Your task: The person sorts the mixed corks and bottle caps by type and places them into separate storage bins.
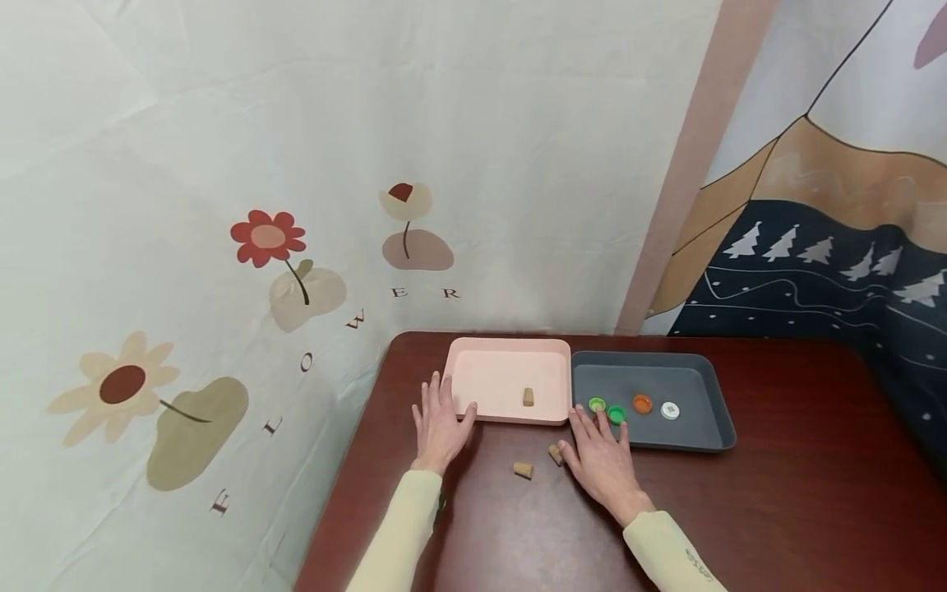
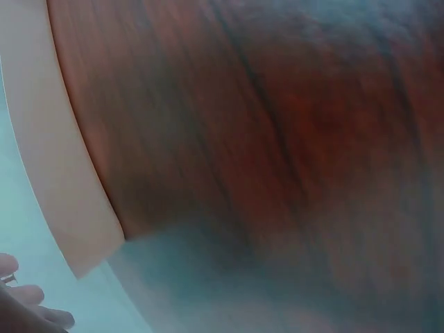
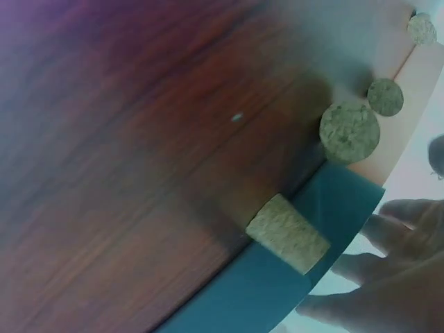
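While head view shows three corks (image 1: 523, 471), right wrist view, hazy, four — apparently.

Tan corks (image 1: 524, 469) on table (image 1: 806, 501), one cork (image 1: 528, 397) in pink tray (image 1: 488, 376), coloured caps (image 1: 642, 404) in grey tray (image 1: 658, 375)

R hand (image 3: 399, 277) btm R, fingers apart, nr blue-grn tray (image 3: 243, 291); 4 corks (image 3: 288, 234) visible, 1 overlapping tray wall.

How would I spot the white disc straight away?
On the reddish-brown table, find the dark grey tray beside the pink tray. Inside, just right of the orange disc, lies the white disc, the only white one there.
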`<state>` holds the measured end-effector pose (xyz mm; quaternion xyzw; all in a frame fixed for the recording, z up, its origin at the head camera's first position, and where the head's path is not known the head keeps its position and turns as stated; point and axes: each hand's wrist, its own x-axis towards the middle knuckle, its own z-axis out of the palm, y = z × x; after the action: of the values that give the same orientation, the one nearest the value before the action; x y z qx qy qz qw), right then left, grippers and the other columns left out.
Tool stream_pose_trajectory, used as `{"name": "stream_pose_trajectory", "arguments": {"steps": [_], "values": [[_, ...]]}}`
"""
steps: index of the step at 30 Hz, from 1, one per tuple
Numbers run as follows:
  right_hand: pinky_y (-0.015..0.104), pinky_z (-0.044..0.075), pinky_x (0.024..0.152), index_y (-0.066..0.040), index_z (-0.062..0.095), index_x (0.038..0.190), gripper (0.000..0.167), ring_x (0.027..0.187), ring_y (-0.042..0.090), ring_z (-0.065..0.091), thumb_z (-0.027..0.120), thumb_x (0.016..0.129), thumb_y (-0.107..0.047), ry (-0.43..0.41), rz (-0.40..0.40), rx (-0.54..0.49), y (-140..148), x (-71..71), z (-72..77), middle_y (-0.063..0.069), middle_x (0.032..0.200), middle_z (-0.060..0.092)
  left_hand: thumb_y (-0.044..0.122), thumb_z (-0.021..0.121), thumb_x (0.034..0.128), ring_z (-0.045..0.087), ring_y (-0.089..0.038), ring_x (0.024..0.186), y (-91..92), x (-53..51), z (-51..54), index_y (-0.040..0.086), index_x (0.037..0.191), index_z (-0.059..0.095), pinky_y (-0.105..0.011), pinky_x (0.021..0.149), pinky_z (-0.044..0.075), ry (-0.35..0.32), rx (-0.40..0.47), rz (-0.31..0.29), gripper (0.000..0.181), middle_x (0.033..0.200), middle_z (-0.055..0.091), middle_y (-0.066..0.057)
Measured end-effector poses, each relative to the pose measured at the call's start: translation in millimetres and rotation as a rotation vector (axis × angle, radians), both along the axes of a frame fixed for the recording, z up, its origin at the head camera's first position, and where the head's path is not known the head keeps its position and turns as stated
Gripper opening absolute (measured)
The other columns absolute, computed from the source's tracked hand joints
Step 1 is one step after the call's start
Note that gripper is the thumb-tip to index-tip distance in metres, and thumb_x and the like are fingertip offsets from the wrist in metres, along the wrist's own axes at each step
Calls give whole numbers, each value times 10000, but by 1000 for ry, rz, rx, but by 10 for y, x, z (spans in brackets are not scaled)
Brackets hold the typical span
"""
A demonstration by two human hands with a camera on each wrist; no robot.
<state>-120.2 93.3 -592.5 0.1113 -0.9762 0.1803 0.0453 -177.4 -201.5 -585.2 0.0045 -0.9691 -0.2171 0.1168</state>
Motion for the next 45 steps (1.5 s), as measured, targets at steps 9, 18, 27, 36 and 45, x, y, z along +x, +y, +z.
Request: {"name": "stream_pose_trajectory", "arguments": {"steps": [9,18,27,36,45], "values": [[768,214,1120,-87,466,1563,615,1513,450,289,555,1057,-426,80,-49,-67,236,58,33,157,1604,434,504,593,979,160,-383,1570,37,219,-24,66,1596,359,-725,1158,209,1,-5,-15,791,1686,246,-173],[782,196,1101,-85,483,1550,592,1515,468,262,499,1079,-444,107,-97,-95,535,172,-11,179,1629,384,464,646,944,357,-442,1477,204,420,9,50,1518,474,-739,1109,290,113,1,-104,728,1604,399,-176],[811,161,1079,-61,432,1573,621,1508,511,224,477,1088,-446,73,-144,-88,816,260,-30,239,1622,361,502,636,951,359,-419,1484,342,611,-19,76,1522,482,-700,1136,289,102,-25,-182,729,1592,423,-178],[836,82,1075,-22,385,1585,698,1514,543,159,445,1084,-504,1,-195,-62,989,274,-72,259,1638,310,459,679,935,398,-418,1458,440,720,-28,108,1495,533,-696,1123,316,90,-26,-259,677,1549,477,-157],[830,31,1086,-11,399,1575,710,1516,549,134,420,1086,-525,-55,-188,-48,1024,291,-86,260,1653,273,480,709,918,456,-388,1426,602,809,-105,199,1447,592,-675,1101,364,63,-149,-413,610,1504,539,-114]]}}
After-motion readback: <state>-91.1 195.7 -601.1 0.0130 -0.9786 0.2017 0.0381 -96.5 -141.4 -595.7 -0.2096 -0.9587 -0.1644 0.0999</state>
